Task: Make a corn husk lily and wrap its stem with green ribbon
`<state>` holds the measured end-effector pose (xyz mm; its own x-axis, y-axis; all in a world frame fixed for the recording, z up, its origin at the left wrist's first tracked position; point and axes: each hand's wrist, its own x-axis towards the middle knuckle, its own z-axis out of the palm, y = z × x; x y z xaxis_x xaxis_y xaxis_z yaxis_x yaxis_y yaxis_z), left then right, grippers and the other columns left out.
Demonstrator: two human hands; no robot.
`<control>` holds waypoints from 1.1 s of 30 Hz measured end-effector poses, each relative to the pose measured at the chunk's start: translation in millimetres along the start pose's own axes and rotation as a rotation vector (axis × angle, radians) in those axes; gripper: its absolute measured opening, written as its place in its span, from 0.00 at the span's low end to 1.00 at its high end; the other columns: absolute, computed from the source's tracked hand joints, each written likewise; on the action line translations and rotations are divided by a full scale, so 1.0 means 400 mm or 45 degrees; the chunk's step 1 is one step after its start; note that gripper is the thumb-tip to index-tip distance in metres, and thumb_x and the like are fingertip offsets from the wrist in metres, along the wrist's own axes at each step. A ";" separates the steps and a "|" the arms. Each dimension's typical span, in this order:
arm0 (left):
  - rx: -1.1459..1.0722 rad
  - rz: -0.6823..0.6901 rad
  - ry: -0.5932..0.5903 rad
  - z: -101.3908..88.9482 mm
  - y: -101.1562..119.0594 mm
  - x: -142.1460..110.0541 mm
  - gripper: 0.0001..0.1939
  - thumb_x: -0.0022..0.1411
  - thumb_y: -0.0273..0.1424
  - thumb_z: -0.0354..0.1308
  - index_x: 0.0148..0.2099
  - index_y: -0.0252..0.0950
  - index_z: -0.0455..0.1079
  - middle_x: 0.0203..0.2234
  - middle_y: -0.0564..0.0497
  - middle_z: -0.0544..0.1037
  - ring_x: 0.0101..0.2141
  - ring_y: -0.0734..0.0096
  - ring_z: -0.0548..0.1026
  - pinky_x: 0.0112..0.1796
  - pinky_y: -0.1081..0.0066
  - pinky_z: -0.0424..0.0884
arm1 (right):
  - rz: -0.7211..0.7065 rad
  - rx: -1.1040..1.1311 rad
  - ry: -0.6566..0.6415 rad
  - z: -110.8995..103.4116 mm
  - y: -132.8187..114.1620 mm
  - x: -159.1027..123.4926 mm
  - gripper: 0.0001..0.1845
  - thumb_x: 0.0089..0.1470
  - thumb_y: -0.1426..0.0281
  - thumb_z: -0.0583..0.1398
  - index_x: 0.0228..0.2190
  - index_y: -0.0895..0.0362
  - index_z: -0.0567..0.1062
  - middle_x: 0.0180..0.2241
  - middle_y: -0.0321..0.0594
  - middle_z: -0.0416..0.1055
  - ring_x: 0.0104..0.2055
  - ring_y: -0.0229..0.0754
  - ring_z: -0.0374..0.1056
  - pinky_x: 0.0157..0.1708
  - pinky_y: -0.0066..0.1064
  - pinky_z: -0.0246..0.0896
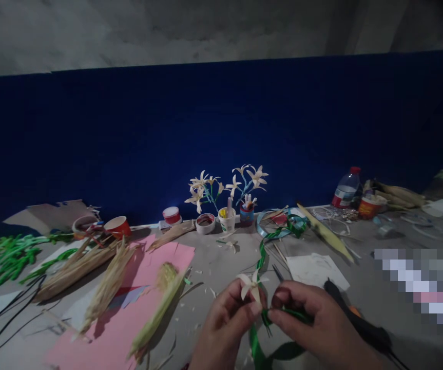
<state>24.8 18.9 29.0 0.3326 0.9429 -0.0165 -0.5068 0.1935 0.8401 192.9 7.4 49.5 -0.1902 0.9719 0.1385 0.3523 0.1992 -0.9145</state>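
My left hand point(225, 324) is closed on a pale artificial flower point(252, 289), thumb and fingers pinching it just below the petals, which look like corn husk. Close beside it, my right hand point(313, 316) pinches a strip of green ribbon point(298, 314); its fingertips almost meet the left thumb. Thin dark stem ends point(266, 324) poke out between the hands. A twisted length of green ribbon point(261, 257) runs from behind the flower toward its roll point(297, 225), and more hangs below the hands. Part of the flower's stem is hidden by my fingers.
Finished flower sprays point(208, 190) stand in small cups point(227, 221) at the back. Corn husks point(108, 282) and pink paper point(90, 344) lie left. A black glue gun point(360, 318), white paper point(317, 270) and a bottle point(347, 189) are right. A blue panel point(206, 118) rises behind.
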 end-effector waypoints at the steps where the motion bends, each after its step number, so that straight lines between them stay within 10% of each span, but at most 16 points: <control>1: -0.005 -0.007 0.016 0.002 0.003 -0.002 0.09 0.49 0.32 0.69 0.35 0.35 0.77 0.28 0.52 0.75 0.35 0.67 0.70 0.41 0.71 0.63 | 0.015 0.039 -0.013 0.001 0.003 0.003 0.07 0.49 0.68 0.61 0.23 0.56 0.68 0.22 0.30 0.64 0.27 0.36 0.61 0.27 0.24 0.58; 17: -0.217 -0.051 -0.238 0.027 0.010 0.009 0.16 0.45 0.36 0.69 0.36 0.35 0.75 0.28 0.47 0.76 0.37 0.56 0.73 0.39 0.65 0.66 | 0.398 0.879 -0.147 0.053 0.046 0.005 0.21 0.36 0.54 0.71 0.23 0.59 0.76 0.12 0.24 0.58 0.12 0.25 0.47 0.12 0.19 0.40; 28: -0.199 0.020 -0.128 0.005 -0.003 0.016 0.13 0.48 0.32 0.70 0.37 0.33 0.76 0.30 0.48 0.76 0.37 0.61 0.73 0.42 0.67 0.66 | 0.295 0.676 0.042 0.050 0.018 0.004 0.18 0.40 0.56 0.69 0.25 0.59 0.74 0.18 0.27 0.61 0.17 0.28 0.51 0.16 0.20 0.46; 33: -0.121 0.180 0.085 -0.005 -0.030 0.016 0.11 0.46 0.31 0.72 0.32 0.35 0.76 0.28 0.51 0.73 0.33 0.69 0.70 0.37 0.73 0.66 | -0.087 0.058 0.217 0.051 0.023 0.002 0.07 0.50 0.67 0.61 0.24 0.56 0.71 0.21 0.32 0.67 0.24 0.36 0.63 0.24 0.24 0.58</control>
<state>31.5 23.3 17.5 0.2007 0.9779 0.0594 -0.6188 0.0796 0.7815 177.2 7.6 33.6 -0.0528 0.9642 0.2600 0.3010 0.2636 -0.9165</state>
